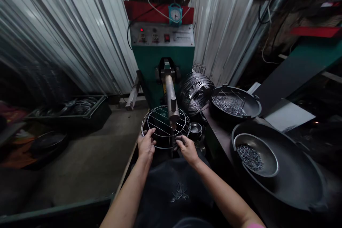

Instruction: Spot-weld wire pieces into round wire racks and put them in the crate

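A round wire rack (157, 124) with two rings and several cross bars lies under the metal arm (171, 96) of a green spot welding machine (144, 57). Pinching its left rim is my left hand (146, 146), thumb on top. My right hand (186, 148) is closed at the near right side of the rack, just below the electrode tip. Its fingertips are pressed together on something small that I cannot make out. Several short bent wire pieces (180, 193) lie on the dark apron (162, 181) over my lap.
Right of the machine stand a wire coil (196, 92), a black pan (256, 108) of wire parts, and a steel bowl (272, 164) of small wire pieces inside a large pan (299, 185). A dark bin (98, 114) sits left on the floor. A teal clock (175, 14) hangs above the control panel.
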Motion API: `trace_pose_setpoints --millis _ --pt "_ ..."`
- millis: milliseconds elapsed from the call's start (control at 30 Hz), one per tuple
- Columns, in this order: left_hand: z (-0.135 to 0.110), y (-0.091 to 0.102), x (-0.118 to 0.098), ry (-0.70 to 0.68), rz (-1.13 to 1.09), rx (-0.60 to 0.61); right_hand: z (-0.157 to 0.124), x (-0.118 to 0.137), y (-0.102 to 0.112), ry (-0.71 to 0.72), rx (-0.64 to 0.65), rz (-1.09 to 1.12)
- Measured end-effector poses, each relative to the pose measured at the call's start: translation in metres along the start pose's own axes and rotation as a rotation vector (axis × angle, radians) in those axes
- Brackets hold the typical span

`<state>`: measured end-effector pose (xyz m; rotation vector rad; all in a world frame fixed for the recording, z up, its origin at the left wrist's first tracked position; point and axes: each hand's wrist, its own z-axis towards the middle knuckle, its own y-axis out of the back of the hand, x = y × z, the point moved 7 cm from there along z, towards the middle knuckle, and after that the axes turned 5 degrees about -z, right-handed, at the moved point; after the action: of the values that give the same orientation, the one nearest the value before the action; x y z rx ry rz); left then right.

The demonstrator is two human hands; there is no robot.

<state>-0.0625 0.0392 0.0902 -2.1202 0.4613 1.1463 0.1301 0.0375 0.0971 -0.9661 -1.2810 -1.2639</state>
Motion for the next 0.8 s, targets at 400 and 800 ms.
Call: trace_pose_setpoints --millis 400,800 --pt "0.011 -0.007 0.003 0.057 -0.067 -0.021 0.016 0.003 0.001 0.011 0.003 -0.034" --pt "0.015 0.002 0.005 0.218 0.032 -0.004 0.002 -0.012 0.025 -0.108 -0.090 0.112"
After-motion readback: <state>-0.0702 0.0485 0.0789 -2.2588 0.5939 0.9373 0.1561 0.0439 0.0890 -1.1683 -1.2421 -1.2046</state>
